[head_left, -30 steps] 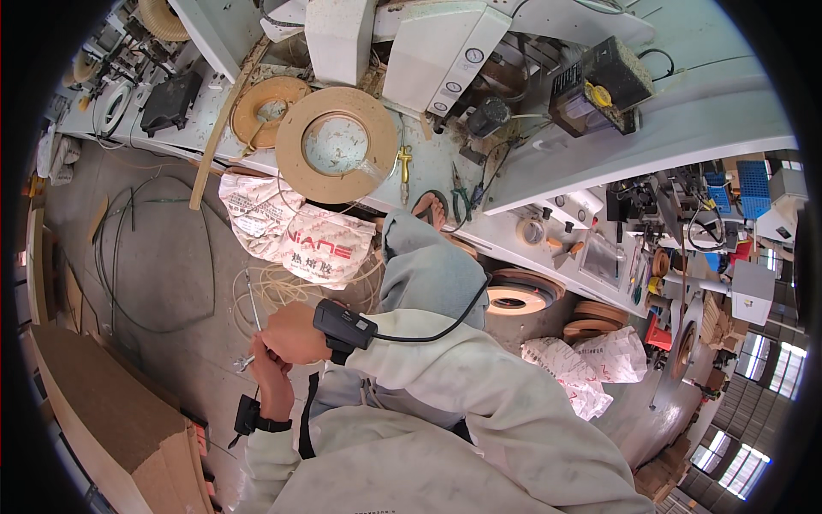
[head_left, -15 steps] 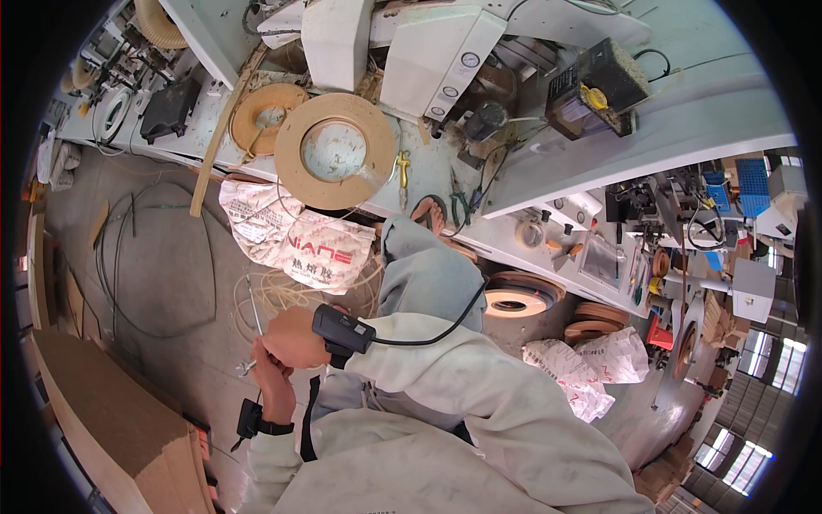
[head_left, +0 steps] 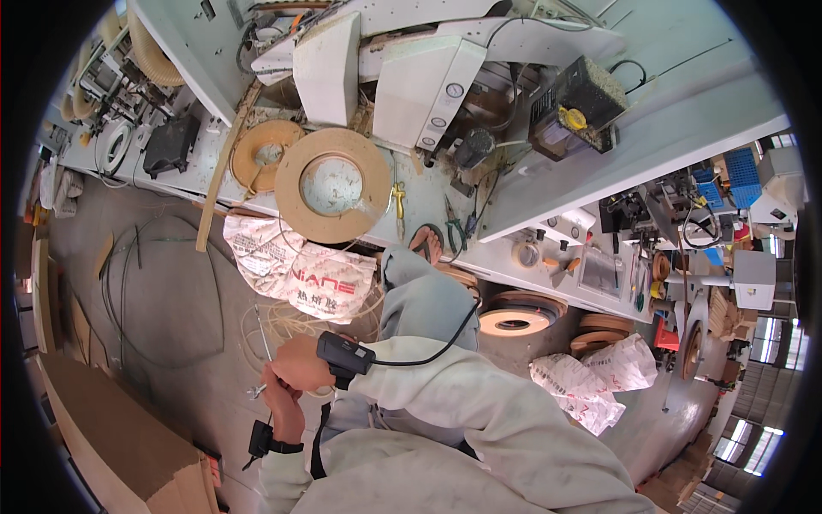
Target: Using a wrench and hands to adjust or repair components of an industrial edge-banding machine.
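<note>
A thin, straight, silvery rod [head_left: 264, 336] is held above the grey floor [head_left: 190, 398] where the curled right hand [head_left: 300, 363] and left hand [head_left: 284, 411] meet; by which it is pinched cannot be told. Beside the left, a shiny metal fitting [head_left: 255, 391] is seen.

right hand [head_left: 301, 361] hides part of left hand [head_left: 287, 413] and near end of thin metal rod [head_left: 265, 336]; can't tell whose grip. silvery piece [head_left: 255, 392] too small to identify. far gauges [head_left: 455, 90] unreadable. near-left cardboard [head_left: 128, 424], far-left ribbed hose [head_left: 157, 53] cut off by edge.
</note>
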Available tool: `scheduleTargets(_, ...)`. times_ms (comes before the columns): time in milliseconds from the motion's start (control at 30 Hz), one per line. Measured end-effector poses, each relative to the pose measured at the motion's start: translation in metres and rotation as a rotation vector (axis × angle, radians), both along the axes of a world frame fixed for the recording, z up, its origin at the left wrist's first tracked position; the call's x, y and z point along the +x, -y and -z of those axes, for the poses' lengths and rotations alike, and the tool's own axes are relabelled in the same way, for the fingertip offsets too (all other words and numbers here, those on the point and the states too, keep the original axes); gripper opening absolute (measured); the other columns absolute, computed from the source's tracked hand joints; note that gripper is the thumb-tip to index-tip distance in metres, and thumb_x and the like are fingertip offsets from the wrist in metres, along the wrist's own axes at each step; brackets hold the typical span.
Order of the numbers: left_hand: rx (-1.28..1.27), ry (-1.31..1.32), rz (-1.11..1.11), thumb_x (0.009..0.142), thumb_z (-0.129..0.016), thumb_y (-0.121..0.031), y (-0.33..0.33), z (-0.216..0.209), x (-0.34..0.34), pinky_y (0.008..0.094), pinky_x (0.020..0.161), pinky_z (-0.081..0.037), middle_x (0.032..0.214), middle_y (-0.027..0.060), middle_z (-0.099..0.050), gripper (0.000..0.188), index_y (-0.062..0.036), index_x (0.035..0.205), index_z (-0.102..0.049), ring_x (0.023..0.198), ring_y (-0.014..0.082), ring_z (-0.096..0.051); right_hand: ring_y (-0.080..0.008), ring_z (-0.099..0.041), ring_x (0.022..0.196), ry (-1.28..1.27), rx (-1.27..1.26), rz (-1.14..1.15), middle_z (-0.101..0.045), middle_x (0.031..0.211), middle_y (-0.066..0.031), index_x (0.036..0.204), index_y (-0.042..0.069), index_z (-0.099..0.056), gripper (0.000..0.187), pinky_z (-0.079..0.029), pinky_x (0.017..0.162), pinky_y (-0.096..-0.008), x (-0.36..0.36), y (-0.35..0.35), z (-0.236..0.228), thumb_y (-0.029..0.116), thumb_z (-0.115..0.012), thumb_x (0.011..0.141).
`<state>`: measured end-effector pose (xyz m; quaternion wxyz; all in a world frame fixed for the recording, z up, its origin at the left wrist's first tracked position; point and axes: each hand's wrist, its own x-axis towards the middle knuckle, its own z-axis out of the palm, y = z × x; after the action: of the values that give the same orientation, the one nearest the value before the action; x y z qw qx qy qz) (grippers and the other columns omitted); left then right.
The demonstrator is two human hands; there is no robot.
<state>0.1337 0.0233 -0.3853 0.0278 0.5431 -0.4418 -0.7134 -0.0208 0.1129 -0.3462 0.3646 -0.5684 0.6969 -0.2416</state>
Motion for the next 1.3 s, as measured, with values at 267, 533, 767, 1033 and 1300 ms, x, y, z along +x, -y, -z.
scheduleTargets(267,0.026,0.021,0.006,0.102,-0.047,-0.048,0.000,0.011,-0.006,0.0196,0.049,-0.034,0.078,-0.0075,-0.062,0.030,-0.0209,0.096,-0.060,0.059,0.0025,-0.053,-0.0393,-0.069,0.070,-0.005,-0.132,0.100,-0.069,0.072,-0.0199,0.073,0.002,-0.071,0.013,-0.055,0.060,-0.0456,-0.003,-0.008,0.005,0.014,-0.068,0.071)
scheduleTargets(533,0.064,-0.019,0.105,0.103,-0.040,-0.050,0.001,0.022,-0.018,0.0207,0.053,-0.037,0.083,-0.0065,-0.065,0.036,-0.0205,0.100,-0.061,0.063,0.0037,-0.055,-0.0387,-0.068,0.067,0.012,-0.173,0.039,-0.067,0.069,-0.0209,0.072,-0.002,-0.067,0.015,-0.053,0.057,-0.0463,-0.022,-0.021,-0.001,0.014,-0.066,0.071)
scheduleTargets(767,0.082,-0.006,0.138,0.103,-0.043,-0.045,-0.008,0.012,-0.047,0.0222,0.050,-0.032,0.072,-0.0088,-0.055,0.030,-0.0210,0.089,-0.054,0.058,0.0022,-0.047,-0.0391,-0.070,0.069,-0.055,-0.009,0.066,-0.070,0.072,-0.0193,0.072,0.004,-0.071,0.017,-0.054,0.056,-0.0476,-0.018,-0.014,0.034,0.017,-0.074,0.062)
scheduleTargets(1033,0.051,0.054,0.136,0.102,-0.043,-0.045,-0.007,0.011,-0.058,0.0229,0.050,-0.032,0.072,-0.0086,-0.056,0.030,-0.0208,0.089,-0.054,0.057,0.0036,-0.049,-0.0354,-0.072,0.072,-0.113,0.033,0.131,-0.072,0.075,-0.0158,0.077,0.004,-0.072,0.014,-0.057,0.062,-0.0440,-0.025,-0.015,0.016,0.017,-0.069,0.074)
scheduleTargets(1300,0.096,0.002,0.173,0.102,-0.045,-0.043,0.005,0.029,-0.050,0.0223,0.051,-0.044,0.083,-0.0055,-0.064,0.026,-0.0205,0.103,-0.059,0.065,0.0067,-0.061,-0.0354,-0.072,0.071,-0.167,0.081,0.206,-0.071,0.074,-0.0166,0.076,0.004,-0.072,0.013,-0.057,0.061,-0.0444,-0.019,-0.007,0.023,0.016,-0.068,0.074)
